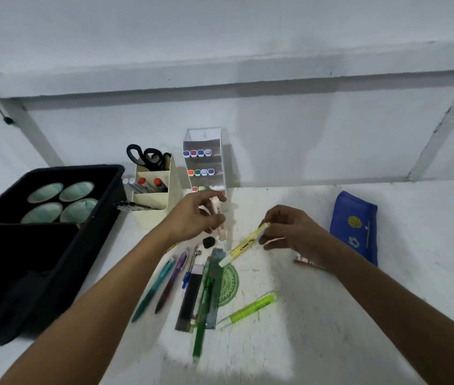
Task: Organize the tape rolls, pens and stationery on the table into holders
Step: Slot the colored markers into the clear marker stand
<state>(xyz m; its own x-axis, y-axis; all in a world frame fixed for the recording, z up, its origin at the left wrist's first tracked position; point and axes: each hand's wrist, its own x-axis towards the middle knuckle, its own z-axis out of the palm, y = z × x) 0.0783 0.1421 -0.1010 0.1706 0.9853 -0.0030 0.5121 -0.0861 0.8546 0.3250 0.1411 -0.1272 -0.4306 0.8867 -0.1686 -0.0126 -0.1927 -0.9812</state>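
Tape rolls (62, 201) already sit in the black bin (53, 245) at the table's (331, 315) left edge; scissors and markers fill the cream holder (162, 195); the left hand (195, 218) grips a peach marker (218, 215); loose pens (187, 282) remain at centre; the right hand (289, 232) pinches a yellow highlighter (244, 245); roughly half seems done.

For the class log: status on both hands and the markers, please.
Left hand holds peach marker. Right hand holds yellow highlighter. Pens loose on table.
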